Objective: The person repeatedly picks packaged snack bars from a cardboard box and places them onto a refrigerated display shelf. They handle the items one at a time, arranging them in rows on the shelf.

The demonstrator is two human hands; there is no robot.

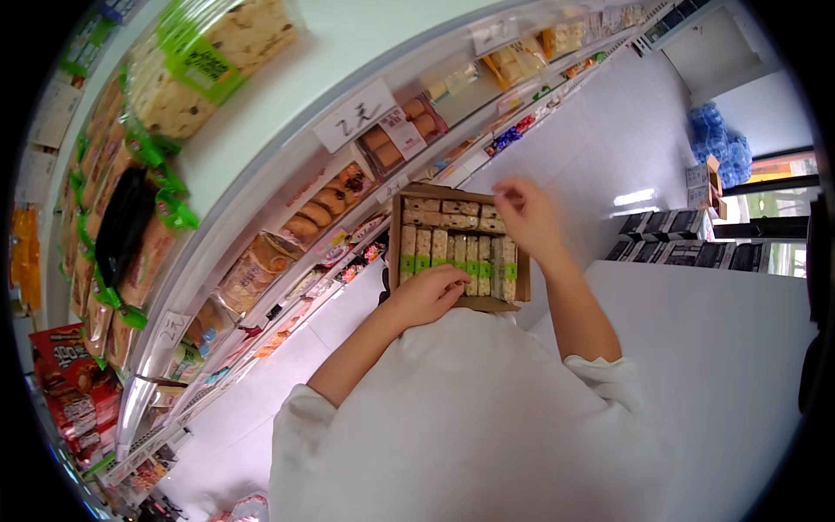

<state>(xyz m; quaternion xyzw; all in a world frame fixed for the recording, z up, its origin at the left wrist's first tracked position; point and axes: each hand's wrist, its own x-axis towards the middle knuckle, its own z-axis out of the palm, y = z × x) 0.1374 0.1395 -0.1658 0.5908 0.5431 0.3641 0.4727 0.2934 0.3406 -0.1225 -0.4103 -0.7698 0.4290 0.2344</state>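
Note:
An open cardboard box [394,251] sits in front of my belly. Inside it, several clear-wrapped pale snack packs with brown bits stand on edge in a row, banded by green labels [484,268]. Across the far end of the box lie more packs [424,212] of the same kind. My left hand [436,292] rests at the near side, its curled fingers over the green-banded packs; whether it grips one is hidden. Over the box's far right corner hovers my right hand [530,218], fingers bent and apart from the thumb, with nothing visible in it.
Store shelving [267,156] slants along my left, carrying wrapped breads [319,205] and handwritten price cards [357,116]. A similar green-banded pack [209,62] lies on the upper shelf. At right are a white surface [704,326], stacked dark-and-white cartons [685,251] and blue-tinted bottles [721,143].

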